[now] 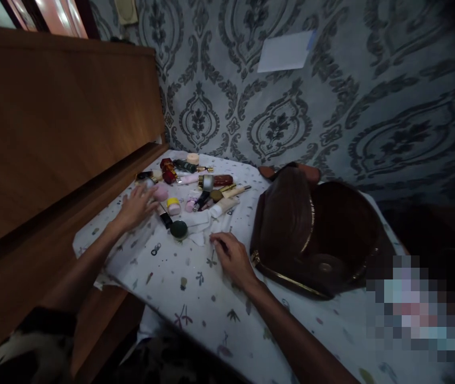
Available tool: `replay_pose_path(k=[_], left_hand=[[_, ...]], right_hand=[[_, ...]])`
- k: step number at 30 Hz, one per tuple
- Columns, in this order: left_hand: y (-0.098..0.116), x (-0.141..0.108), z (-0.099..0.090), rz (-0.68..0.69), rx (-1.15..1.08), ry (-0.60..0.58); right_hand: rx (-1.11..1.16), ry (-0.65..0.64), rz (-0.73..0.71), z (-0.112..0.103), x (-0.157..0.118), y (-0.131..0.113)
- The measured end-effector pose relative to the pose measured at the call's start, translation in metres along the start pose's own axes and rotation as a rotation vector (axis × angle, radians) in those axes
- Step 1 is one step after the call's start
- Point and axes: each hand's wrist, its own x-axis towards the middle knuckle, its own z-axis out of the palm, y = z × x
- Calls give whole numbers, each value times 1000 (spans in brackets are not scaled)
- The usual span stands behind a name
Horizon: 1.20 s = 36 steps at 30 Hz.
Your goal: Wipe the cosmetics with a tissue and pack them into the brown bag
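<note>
My left hand is over the left side of the cosmetics, its fingers spread, close to a pink rounded item. My right hand rests low over the cloth with thumb and fingertips drawn together; what they hold, if anything, I cannot make out. Just left of those fingertips lies a crumpled white piece, perhaps tissue. Between the hands are a dark green round lid, a black-capped tube and a small jar with a yellow lid. A pale squeeze tube lies beyond my right hand.
A brown leather bag stands unzipped at the right. Farther back lie a dark red tube, a gold-lidded jar and red bottles. A wooden cabinet borders the left; the patterned wall is behind.
</note>
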Motion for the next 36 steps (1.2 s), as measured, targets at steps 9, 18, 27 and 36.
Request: replay_pose_path(k=[9, 18, 27, 36], left_hand=[[-39, -26, 16, -34, -182, 155], [-28, 16, 26, 41, -266, 153], [21, -21, 5, 279, -241, 216], [48, 6, 15, 460, 51, -53]], right_hand=[[6, -10, 32, 0, 0, 2], [-2, -19, 26, -1, -1, -1], [-3, 0, -17, 0, 0, 2], [-26, 4, -25, 0, 0, 0]])
